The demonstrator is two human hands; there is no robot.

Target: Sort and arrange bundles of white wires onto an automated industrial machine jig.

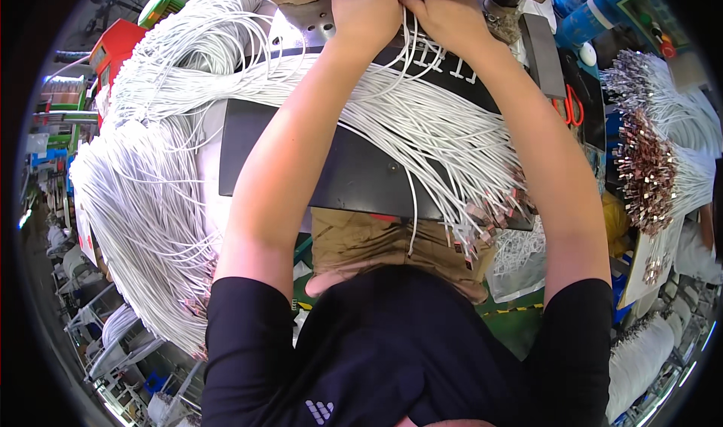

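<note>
Gripping thin white wires (pixel 422 118), hands (pixel 407 9).

We see both hands at the far edge of the table (pixel 248 148): left hand (pixel 367 9) just beside right hand (pixel 444 5), touching wires (pixel 410 39). A wire bundle (pixel 407 118) lies across the table beneath our forearms. Scissors (pixel 574 107) sit right; more wires (pixel 143 201) hang left.

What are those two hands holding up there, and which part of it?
Both the left hand and right hand pinch thin white wires near their far ends, at the machine; the exact grip is hidden.
</note>
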